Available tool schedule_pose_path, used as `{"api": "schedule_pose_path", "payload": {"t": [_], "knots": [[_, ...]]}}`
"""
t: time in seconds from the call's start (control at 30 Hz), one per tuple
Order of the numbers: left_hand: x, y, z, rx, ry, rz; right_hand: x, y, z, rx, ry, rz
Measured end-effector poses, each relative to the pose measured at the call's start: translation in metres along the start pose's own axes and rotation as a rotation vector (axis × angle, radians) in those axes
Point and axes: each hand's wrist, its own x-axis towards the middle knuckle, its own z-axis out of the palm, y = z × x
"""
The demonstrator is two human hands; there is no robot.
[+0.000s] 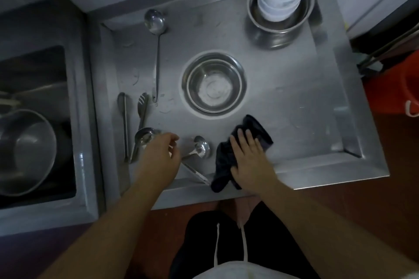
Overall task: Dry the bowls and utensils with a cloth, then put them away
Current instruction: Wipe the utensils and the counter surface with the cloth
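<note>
A raised rim borders the steel counter (294, 102), with bare metal to the right of a nested steel bowl stack (214, 84) at its centre. The right hand (249, 156) lies flat, fingers straight, on a dark crumpled cloth (229, 156) near the front edge. The left hand (158, 156), fingers loosely curled, hovers beside a shiny spoon (200, 148); whether it holds anything is unclear.
</note>
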Motion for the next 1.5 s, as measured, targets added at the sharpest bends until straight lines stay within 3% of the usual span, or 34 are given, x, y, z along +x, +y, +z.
{"api": "schedule_pose_path", "payload": {"t": [0.1,0.2,0.33,0.53,0.7,0.83,0.97,1.03,1.07,1.17,1.23,1.37,1.5], "knots": [[-0.002,-0.006,-0.004,-0.007,0.016,-0.025,0.037,0.019,-0.021,-0.001,-0.012,-0.071],[-0.004,-0.013,-0.007,-0.011,0.034,-0.023,0.081,0.035,-0.047,0.038,0.073,0.007],[-0.006,-0.022,-0.007,-0.034,0.040,-0.038,0.116,0.019,-0.055,0.076,0.063,0.076],[-0.005,-0.033,-0.003,-0.023,0.005,-0.036,0.064,-0.008,-0.017,-0.027,0.093,-0.026],[0.011,-0.023,-0.003,-0.024,-0.044,0.020,-0.003,0.019,0.000,-0.140,0.026,-0.176],[0.028,-0.006,-0.008,-0.010,-0.090,0.101,-0.032,0.076,-0.022,-0.155,0.072,-0.031],[0.041,0.011,-0.010,-0.008,-0.080,0.164,-0.045,0.112,-0.037,-0.051,0.187,0.490],[0.047,0.021,-0.006,0.008,-0.086,0.188,-0.042,0.100,-0.036,0.000,0.182,0.646],[0.050,0.027,-0.002,0.030,-0.091,0.204,-0.042,0.091,-0.033,-0.003,0.162,0.615],[0.059,0.047,0.013,0.140,-0.108,0.252,-0.056,0.081,-0.019,-0.088,0.060,0.272],[0.065,0.058,0.023,0.211,-0.116,0.272,-0.059,0.101,-0.024,-0.141,0.037,0.179],[0.074,0.072,0.040,0.328,-0.146,0.292,-0.044,0.164,-0.052,-0.175,0.086,0.327],[0.080,0.082,0.051,0.314,-0.146,0.262,0.003,0.177,-0.079,-0.123,0.130,0.412]]}}
